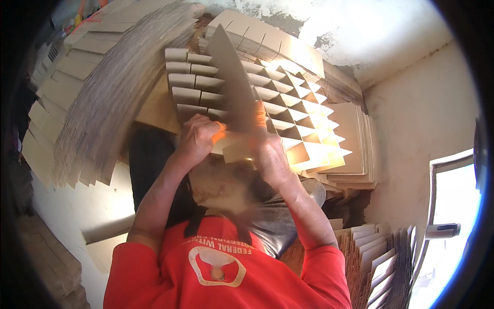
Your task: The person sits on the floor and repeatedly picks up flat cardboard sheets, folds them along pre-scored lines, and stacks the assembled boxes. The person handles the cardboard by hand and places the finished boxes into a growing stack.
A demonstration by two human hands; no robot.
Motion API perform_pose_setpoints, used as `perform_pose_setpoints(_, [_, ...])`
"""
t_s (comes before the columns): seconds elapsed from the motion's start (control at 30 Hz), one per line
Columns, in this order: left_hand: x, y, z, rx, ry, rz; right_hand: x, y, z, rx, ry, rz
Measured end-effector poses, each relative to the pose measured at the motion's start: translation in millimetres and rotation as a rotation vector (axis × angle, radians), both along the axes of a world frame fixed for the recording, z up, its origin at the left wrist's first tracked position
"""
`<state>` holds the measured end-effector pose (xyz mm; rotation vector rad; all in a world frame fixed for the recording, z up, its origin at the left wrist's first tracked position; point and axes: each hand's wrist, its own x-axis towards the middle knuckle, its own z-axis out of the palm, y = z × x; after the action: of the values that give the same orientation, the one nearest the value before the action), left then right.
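A long cardboard strip [230, 74], smeared by motion, stands up and slants over a half-covered grid of cardboard dividers [296, 105]. My right hand [271, 157] grips the strip's near right edge, an orange-wrapped finger stretched along it. At the strip's lower left, my left hand [198, 138] is closed, its orange-wrapped fingertips pinched against the near end; the exact contact is blurred. On the right, crossing strips form open cells. Parallel slotted strips [185, 82] stand in rows on the left. A pale flat piece of card [239, 152] lies just below my hands.
A tall, fanned stack of cardboard strips [110, 87] curves along the left. More slotted pieces [265, 38] lie behind the grid, and flat sheets [355, 139] are piled to its right. Upright strips [375, 257] fill the lower right, near a bright window [450, 206].
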<state>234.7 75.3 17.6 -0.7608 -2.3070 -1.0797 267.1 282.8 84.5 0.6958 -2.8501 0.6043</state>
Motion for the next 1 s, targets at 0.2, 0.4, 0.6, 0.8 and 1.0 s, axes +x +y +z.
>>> perform_pose_setpoints(0.2, [4, 1, 2, -0.015, 0.021, 0.010, 5, 1, -3, -0.035, 0.070, 0.145])
perform_pose_setpoints(0.4, [-8, -13, 21, -0.018, -0.084, -0.057, 6, -3, -30, 0.115, 0.136, 0.043])
perform_pose_setpoints(0.6, [-103, -48, 78, -0.066, 0.089, 0.261, 17, 3, -26, 0.021, 0.151, 0.077])
perform_pose_setpoints(0.8, [-196, -59, 37, -0.578, -0.130, 0.236, 20, 4, -25, -0.097, 0.143, 0.083])
perform_pose_setpoints(1.0, [-206, -67, 26, -0.314, -0.262, 0.211, 18, 7, -18, -0.029, 0.041, 0.101])
